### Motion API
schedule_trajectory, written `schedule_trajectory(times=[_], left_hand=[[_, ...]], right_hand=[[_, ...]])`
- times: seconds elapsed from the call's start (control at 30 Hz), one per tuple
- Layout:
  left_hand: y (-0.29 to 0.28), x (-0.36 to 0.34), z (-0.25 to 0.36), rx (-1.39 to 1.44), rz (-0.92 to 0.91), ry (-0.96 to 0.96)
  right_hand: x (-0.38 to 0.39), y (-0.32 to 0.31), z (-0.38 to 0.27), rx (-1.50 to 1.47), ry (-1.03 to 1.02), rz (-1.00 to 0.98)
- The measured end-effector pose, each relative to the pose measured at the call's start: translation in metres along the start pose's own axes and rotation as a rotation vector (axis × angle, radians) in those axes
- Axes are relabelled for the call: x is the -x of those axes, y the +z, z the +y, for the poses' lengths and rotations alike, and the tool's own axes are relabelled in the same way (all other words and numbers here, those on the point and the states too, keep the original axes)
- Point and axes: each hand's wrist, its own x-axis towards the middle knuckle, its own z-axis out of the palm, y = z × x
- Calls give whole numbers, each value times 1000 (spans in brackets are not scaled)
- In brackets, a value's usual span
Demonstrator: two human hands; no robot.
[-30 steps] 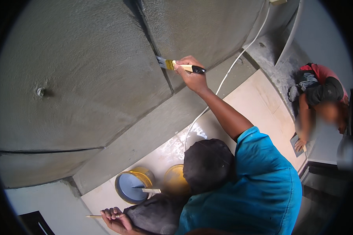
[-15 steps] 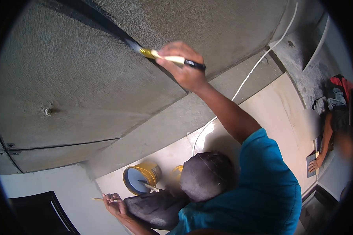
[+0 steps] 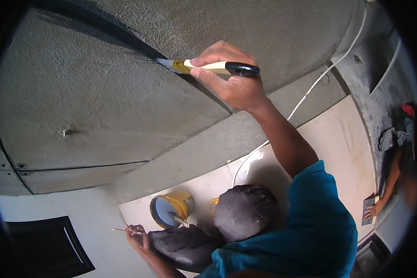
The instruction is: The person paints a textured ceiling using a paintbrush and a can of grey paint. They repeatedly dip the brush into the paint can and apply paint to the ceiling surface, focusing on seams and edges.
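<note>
My right hand grips a paintbrush with a pale handle, black end and yellow ferrule. Its wet, greyish bristles touch the rough grey wall beside a dark painted line that slants down to the right. Low on the left, my left hand is closed around a thin pale stick, close to my knee. What kind of stick it is I cannot make out. A yellow bucket of bluish-grey liquid stands on the floor near that hand, with a pale handle sticking out of it.
A white cable runs across the wall and down to the pale floor. Part of another yellow container shows behind my knee. At far right, a co-worker's hand rests on a flat grey tool. A dark panel lies lower left.
The whole view has shifted a little. My right hand has turned so the brush handle lies more level, its bristles still at the dark line. My left hand keeps its hold on the stick.
</note>
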Motion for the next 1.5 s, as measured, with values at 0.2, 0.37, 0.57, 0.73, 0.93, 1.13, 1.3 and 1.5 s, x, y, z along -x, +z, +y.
schedule_trajectory(times=[0.2, 0.37, 0.57, 0.73, 0.93, 1.13, 1.3, 1.5], left_hand=[[7, -2, -3, 14, 35, -13], [3, -5, 0, -6, 21, -40], [-1, -5, -4, -7, 23, -27], [10, -9, -11, -19, 19, -37], [4, -11, -15, 18, 40, -13], [4, -12, -14, 10, 62, -21], [3, -9, -14, 46, -28, -37], [5, 6, -6, 67, -64, -55]], right_hand=[[-16, 10, 1, -18, -124, 76], [-27, 3, -5, -11, -124, 145], [-8, -6, -10, 58, 17, 8], [-81, 5, -28, 145, -172, -41], [-197, 23, -100, -87, -454, 94], [-176, 49, -60, -170, -499, 324], [-12, 25, -19, 318, -323, 69], [-16, 42, -45, 715, -334, -156]])
